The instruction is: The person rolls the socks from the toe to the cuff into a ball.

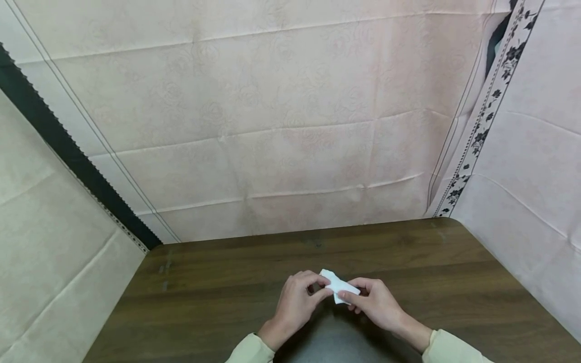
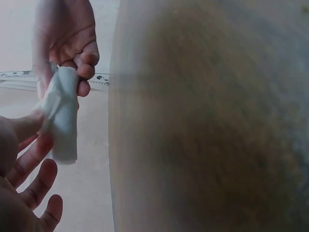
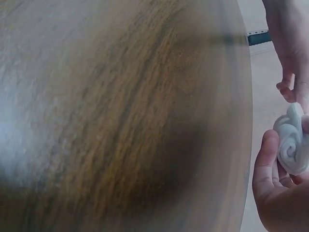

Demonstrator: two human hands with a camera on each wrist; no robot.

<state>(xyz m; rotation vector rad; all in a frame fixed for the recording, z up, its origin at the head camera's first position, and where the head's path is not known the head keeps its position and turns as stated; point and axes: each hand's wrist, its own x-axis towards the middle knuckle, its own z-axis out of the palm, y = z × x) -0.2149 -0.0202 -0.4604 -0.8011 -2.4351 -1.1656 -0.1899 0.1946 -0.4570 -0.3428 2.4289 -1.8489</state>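
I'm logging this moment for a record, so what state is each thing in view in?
White cloth roll: rolled up, spiral end showing, held aloft.
Left hand: thumb and forefinger pinching the roll.
Right hand: gripping the roll.
Wooden table: top partly shiny with glare.
Patterned backdrop cloth: hanging, creased.

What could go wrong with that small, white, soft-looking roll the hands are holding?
The small, white, soft-looking roll might unwind, because its end shows a spiral of layers. It could also slip and drop onto the brown wood-grain table, since the bare left hand and bare right hand hold it up with their fingers.
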